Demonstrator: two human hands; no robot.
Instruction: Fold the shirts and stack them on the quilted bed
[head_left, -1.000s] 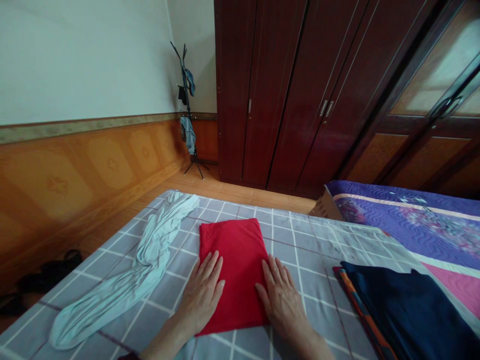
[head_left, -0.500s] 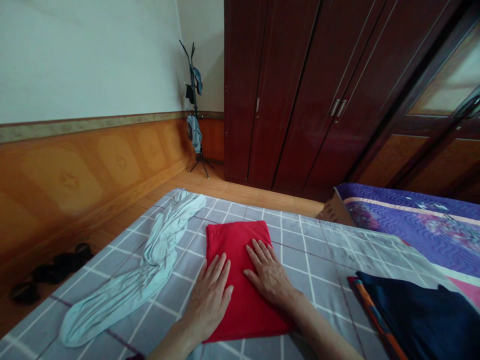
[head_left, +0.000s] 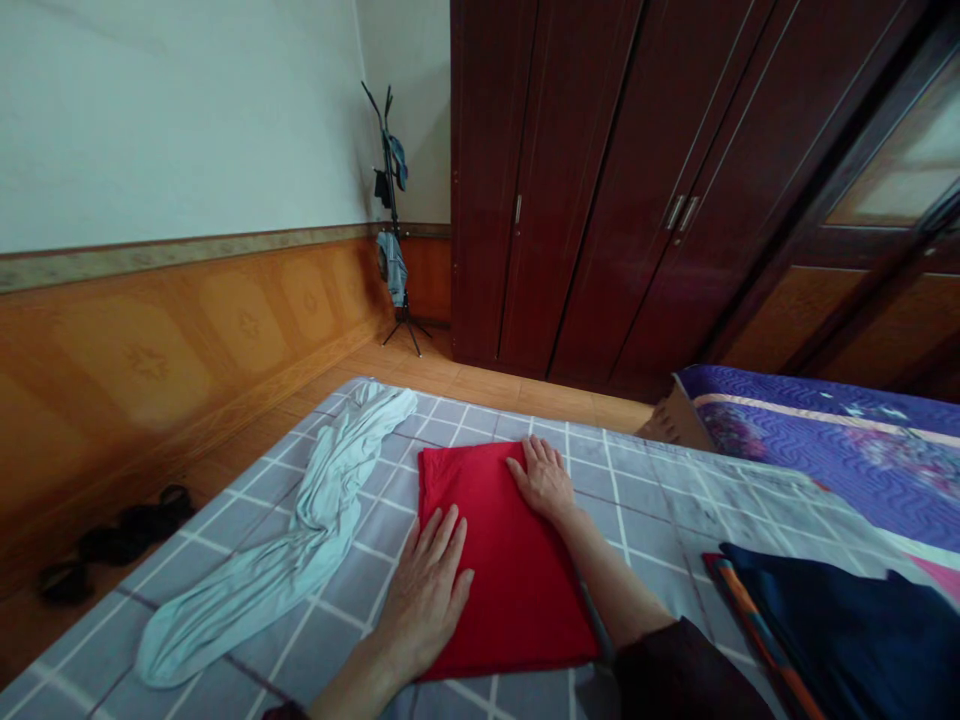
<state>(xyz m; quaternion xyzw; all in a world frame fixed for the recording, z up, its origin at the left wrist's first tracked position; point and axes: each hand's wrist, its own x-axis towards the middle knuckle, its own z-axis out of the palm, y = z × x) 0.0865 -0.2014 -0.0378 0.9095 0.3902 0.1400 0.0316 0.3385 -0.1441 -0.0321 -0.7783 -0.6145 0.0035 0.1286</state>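
Note:
A folded red cloth (head_left: 502, 560) lies flat on the grey checked bedsheet (head_left: 645, 490) in front of me. My left hand (head_left: 427, 590) rests palm down on the cloth's near left edge, fingers stretched out. My right hand (head_left: 544, 478) lies flat on the cloth's far right corner, fingers spread, with the arm reaching across the cloth. Neither hand grips anything.
A pale blue garment (head_left: 300, 530) lies crumpled along the sheet to the left. A stack of dark navy folded clothes (head_left: 840, 630) sits at the right. A purple quilt (head_left: 825, 440), a dark wooden wardrobe (head_left: 600, 180), a coat stand (head_left: 394, 210) and shoes (head_left: 112, 540) on the floor surround the bed.
My right hand has slid from the cloth's near right side up to its far right corner. My left hand has stayed near the left edge. The view shifted slightly left.

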